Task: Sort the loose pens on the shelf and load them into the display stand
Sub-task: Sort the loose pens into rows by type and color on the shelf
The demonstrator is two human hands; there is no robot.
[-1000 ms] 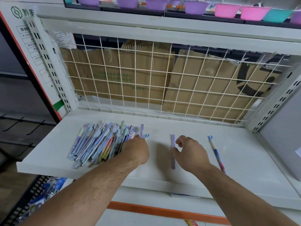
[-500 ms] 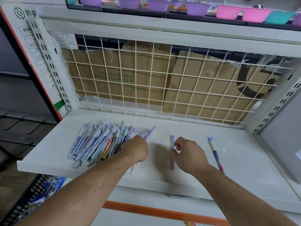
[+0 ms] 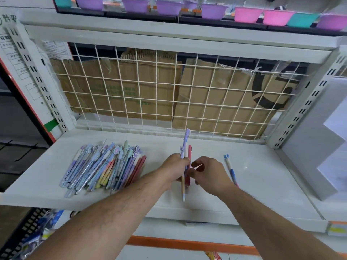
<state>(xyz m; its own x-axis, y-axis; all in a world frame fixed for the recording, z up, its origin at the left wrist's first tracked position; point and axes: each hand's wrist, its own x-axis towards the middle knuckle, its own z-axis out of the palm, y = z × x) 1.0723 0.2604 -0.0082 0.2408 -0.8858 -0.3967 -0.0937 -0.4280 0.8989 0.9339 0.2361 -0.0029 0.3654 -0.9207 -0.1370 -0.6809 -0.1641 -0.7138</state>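
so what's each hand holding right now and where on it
Left hand grips a purple-topped pen around its middle. Right hand seems to pinch the red pen beside it with its fingers, also mid-length.

A white metal shelf (image 3: 262,184) is backed by a cream wire grid (image 3: 155,91), with flattened brown cardboard (image 3: 122,98) standing behind it and slotted uprights (image 3: 37,77) at either side. On the level above sits a row of plastic bowls (image 3: 137,4), purple, pink and teal. An orange strip (image 3: 187,242) runs below the shelf's front edge, and a black perforated basket (image 3: 28,228) sits low at the left.
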